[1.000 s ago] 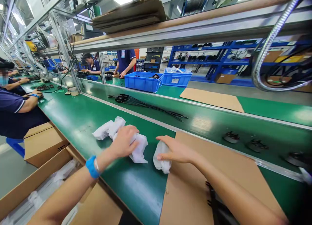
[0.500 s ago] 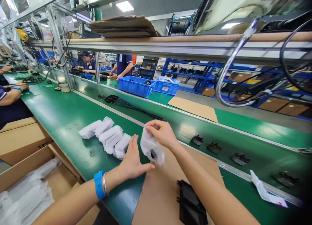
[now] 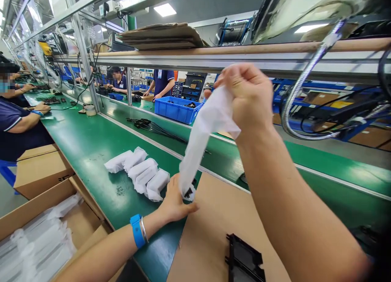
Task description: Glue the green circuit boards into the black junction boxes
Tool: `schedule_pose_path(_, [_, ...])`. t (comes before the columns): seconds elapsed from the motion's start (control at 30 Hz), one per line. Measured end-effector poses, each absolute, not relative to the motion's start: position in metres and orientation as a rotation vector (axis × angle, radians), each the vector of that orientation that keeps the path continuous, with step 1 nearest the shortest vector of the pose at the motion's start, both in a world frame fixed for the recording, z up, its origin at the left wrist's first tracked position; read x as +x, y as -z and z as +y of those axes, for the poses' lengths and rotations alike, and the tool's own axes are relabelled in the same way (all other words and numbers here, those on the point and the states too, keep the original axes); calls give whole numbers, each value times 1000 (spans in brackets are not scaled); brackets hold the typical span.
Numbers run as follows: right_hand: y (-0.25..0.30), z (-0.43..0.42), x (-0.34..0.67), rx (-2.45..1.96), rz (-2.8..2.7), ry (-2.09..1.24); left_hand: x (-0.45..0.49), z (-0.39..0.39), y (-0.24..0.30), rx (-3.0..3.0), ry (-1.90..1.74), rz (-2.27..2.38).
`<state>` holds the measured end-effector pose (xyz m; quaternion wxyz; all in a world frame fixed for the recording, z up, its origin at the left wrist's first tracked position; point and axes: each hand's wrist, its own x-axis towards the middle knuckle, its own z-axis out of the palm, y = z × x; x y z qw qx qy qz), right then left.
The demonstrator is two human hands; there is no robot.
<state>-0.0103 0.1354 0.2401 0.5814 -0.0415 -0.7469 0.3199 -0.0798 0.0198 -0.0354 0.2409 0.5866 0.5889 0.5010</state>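
My right hand [image 3: 247, 94] is raised, its fingers closed on the upper end of a thin white wrapping bag [image 3: 203, 137]. The bag hangs stretched down and to the left. At its lower end a small black part [image 3: 188, 192] shows, partly covered by white wrapping. My left hand [image 3: 177, 200] is round this lower end, thumb toward the right; the bag hides some of its fingers. Left of it, several white-wrapped items [image 3: 142, 172] lie in a row on the green bench [image 3: 88, 145]. A black plastic housing [image 3: 244, 259] lies on a cardboard sheet [image 3: 210, 233].
An open carton [image 3: 39, 210] at lower left holds white-wrapped pieces. Black cables [image 3: 152, 127] lie behind the row. A blue bin [image 3: 175, 109] stands beyond the divider. A flexible metal tube [image 3: 288, 98] hangs at right. Co-workers [image 3: 18, 115] sit farther left.
My right hand has risen far up, pulling the bag out long. My left hand has moved slightly right and down to the bag's lower end. The view has shifted a little.
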Motion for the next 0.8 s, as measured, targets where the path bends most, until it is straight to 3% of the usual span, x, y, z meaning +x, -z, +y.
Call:
schedule_pose_path(0.13, [-210, 149, -16, -372, -2038, -527, -85, -5, 32, 1734, -1280, 1624])
schedule_pose_path(0.3, [-66, 122, -36, -373, -2638, -441, -116, -44, 37, 1927, -1262, 1968])
schedule_pose_path(0.4, [-15, 117, -42, -330, -2791, -432, -139, -47, 47, 1913, -1275, 2288])
schedule_pose_path(0.5, [-23, 126, -45, -249, -2838, -467, -150, -41, 55, 1847, -1285, 2359])
schedule_pose_path(0.8, [-121, 122, -61, -180, -2648, -623, -140, -24, 62, 1650, -1405, 2483])
